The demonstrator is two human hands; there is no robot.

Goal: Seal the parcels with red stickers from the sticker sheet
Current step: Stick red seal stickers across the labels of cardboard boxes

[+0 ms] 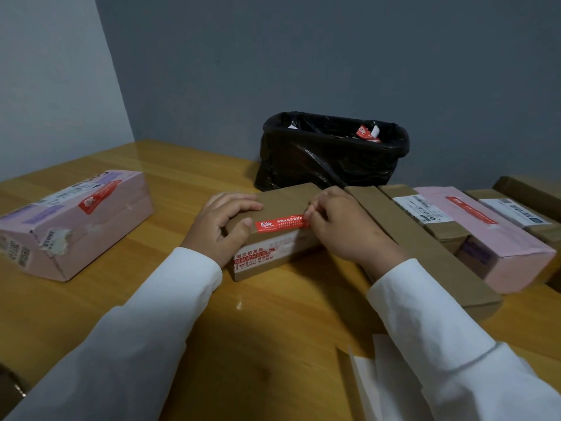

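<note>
Centrally placed: left hand (223, 221), fingers curled over the left end of a small brown cardboard parcel (274, 235), thumb against its near face, gripping it steady. Right hand (340, 227) at the parcel's right end, fingertips pinching the right tip of a red rectangular sticker with white print (279, 223). Sticker laid along the parcel's top near edge, left part flat on the cardboard. Red printing also on the parcel's near face. Both arms in white sleeves (170, 302), reaching in from six o'clock.

Just beside the right hand, at three o'clock: a long brown cardboard box (425, 247) running diagonally, then more brown parcels with white labels and a pink rectangular parcel with a red sticker on top (491, 238), packed side by side. At nine o'clock, well apart from the hands: another pink cardboard parcel bearing a red sticker and torn labels (73, 223). At twelve o'clock, behind the held parcel: a bin lined with a black plastic bag (331, 156), red and white scraps inside near its right rim. At five o'clock, near the right sleeve: white backing sheets (364, 381), partly hidden. All resting on a glossy wooden tabletop (273, 329) against grey walls (303, 56).
</note>
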